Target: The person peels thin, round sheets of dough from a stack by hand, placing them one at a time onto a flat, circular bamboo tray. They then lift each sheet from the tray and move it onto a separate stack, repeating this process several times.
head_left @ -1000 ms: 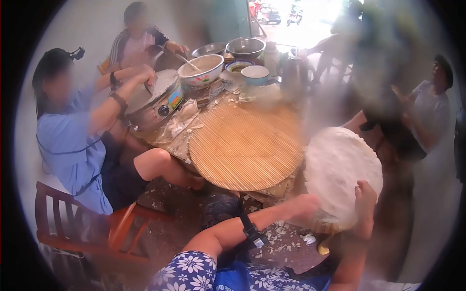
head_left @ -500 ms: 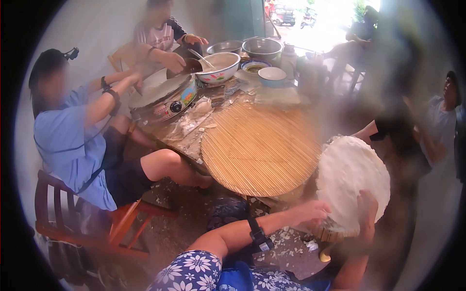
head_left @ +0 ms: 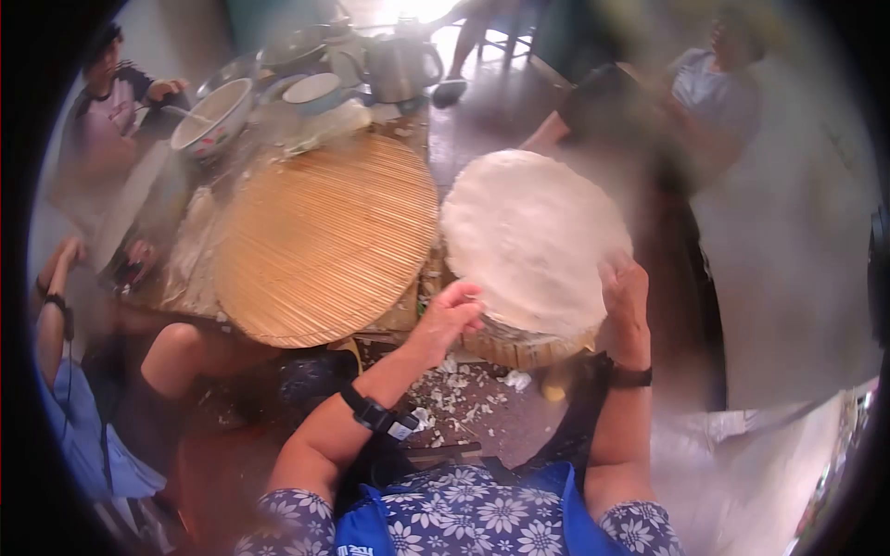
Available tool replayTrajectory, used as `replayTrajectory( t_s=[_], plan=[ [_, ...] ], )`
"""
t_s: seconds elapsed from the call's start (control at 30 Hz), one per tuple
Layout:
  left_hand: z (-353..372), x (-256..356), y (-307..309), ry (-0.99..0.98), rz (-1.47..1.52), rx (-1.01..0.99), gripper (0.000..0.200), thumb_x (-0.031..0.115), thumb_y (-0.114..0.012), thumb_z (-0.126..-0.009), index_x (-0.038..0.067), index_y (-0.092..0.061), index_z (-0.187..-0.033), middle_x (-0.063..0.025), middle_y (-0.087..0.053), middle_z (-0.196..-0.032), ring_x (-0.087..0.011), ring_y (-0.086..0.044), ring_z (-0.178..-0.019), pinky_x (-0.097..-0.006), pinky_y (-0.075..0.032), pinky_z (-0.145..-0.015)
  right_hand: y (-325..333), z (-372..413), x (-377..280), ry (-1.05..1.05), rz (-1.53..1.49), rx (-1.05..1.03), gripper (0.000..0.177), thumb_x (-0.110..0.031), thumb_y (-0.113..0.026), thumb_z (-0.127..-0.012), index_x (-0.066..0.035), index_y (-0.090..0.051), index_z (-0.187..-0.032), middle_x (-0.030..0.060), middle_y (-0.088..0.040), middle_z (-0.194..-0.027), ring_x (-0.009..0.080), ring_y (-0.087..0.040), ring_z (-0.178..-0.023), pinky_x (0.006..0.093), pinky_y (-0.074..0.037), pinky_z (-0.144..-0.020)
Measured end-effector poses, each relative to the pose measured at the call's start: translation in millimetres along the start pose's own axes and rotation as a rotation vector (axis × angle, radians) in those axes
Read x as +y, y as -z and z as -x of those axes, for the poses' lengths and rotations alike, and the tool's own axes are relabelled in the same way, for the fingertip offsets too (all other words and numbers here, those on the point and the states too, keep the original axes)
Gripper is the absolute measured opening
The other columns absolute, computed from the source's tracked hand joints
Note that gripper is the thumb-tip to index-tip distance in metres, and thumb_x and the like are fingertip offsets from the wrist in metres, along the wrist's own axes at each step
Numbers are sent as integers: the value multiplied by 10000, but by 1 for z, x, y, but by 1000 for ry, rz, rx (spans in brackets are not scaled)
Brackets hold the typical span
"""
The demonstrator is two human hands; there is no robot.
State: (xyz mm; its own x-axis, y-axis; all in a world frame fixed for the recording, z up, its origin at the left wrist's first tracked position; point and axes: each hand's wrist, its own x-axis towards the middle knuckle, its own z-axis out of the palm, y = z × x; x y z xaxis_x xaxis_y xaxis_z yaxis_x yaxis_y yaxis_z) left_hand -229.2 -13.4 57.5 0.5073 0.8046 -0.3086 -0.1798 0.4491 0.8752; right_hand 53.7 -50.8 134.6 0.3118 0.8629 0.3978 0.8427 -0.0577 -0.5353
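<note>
A round, white, slightly wrinkled dough-like sheet (head_left: 528,236) lies on a stack of round pieces with pale, ragged edges, in front of me to the right. My left hand (head_left: 451,320) is at its lower left edge, fingers curled as in a pinch; whatever may be between them is too small to make out. At the right edge, my right hand (head_left: 627,301) has its fingers pressed together on the sheet's rim. Left of the sheet, a large round slatted mat (head_left: 329,241) rests on the table, untouched by either hand.
White scraps (head_left: 464,398) litter the floor below the stack. Behind the mat stand a flowered bowl (head_left: 213,120) with a spoon, a blue-rimmed bowl (head_left: 312,89) and a metal kettle (head_left: 399,69). Two people sit at the left; another person (head_left: 709,93) is at the upper right.
My view has swung right, so the mat and sheet appear further left. My right hand has moved from the sheet's lower front to its right edge. My left hand stays near its lower left.
</note>
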Motion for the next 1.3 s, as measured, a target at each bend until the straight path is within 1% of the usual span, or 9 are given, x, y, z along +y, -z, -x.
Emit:
replayTrajectory(
  t_s=[0.2,0.23,0.3,0.4,0.53,0.73,1.03,1.13,1.3],
  plan=[
    [-4,-2,0,-94,90,178,441,95,-581,-831,76,-427,-1244,-18,-511,-995,-125,-592,-730,-269,-485,-670,39,-6,25,-191,-134,308,158,-88,-552,-831,-13,-641,-938,39,-607,-696,102,-551,-623,251,-461,-611],
    [-3,1,-4,-98,84,225,489,59,-558,-812,40,-385,-1269,-35,-523,-961,-118,-576,-693,-250,-464,-626,41,-6,37,-241,-235,343,156,-89,-553,-833,-11,-643,-934,26,-610,-696,98,-556,-610,242,-459,-598],
    [-4,0,-4,-96,94,248,554,54,-554,-808,42,-334,-1316,-33,-518,-973,-118,-576,-689,-253,-464,-620,42,-6,62,-256,-193,351,160,-98,-557,-826,-12,-647,-927,36,-615,-697,102,-565,-605,249,-464,-590],
    [-3,3,-5,-77,78,261,598,50,-543,-814,30,-286,-1353,-24,-510,-979,-113,-574,-683,-263,-468,-615,36,-3,84,-437,-253,190,177,-133,-562,-814,-28,-654,-923,82,-646,-733,160,-611,-651,282,-479,-626],
    [-5,0,-3,-73,67,269,573,55,-540,-821,22,-306,-1343,-13,-500,-962,-102,-555,-682,-262,-471,-620,28,2,90,-426,-82,17,202,-190,-563,-790,-60,-666,-906,148,-659,-835,276,-633,-802,344,-479,-728],
    [-1,3,-3,-63,59,272,558,61,-542,-822,30,-325,-1335,-4,-487,-957,-96,-534,-705,-261,-472,-638,18,3,94,-435,-27,-84,217,-200,-588,-740,-64,-672,-886,137,-666,-856,274,-634,-816,350,-480,-741],
    [1,8,-7,-35,101,279,595,45,-546,-816,31,-292,-1354,-25,-470,-1031,-112,-536,-766,-262,-474,-669,4,-2,108,-477,-182,-43,157,-120,-648,-674,-13,-654,-789,81,-648,-690,138,-588,-618,275,-472,-594],
    [0,7,-7,-40,124,262,605,41,-547,-815,24,-280,-1357,-35,-472,-1039,-114,-536,-764,-259,-473,-677,8,-2,102,-557,-350,-14,121,-97,-654,-672,-17,-651,-763,54,-634,-663,118,-574,-576,263,-463,-553],
    [-1,2,-5,-45,140,261,618,51,-558,-807,19,-279,-1357,-38,-469,-1041,-119,-534,-777,-270,-473,-693,13,-2,95,-574,-271,-24,116,-91,-664,-667,-22,-654,-759,44,-624,-639,108,-567,-555,256,-460,-542]
  ],
)
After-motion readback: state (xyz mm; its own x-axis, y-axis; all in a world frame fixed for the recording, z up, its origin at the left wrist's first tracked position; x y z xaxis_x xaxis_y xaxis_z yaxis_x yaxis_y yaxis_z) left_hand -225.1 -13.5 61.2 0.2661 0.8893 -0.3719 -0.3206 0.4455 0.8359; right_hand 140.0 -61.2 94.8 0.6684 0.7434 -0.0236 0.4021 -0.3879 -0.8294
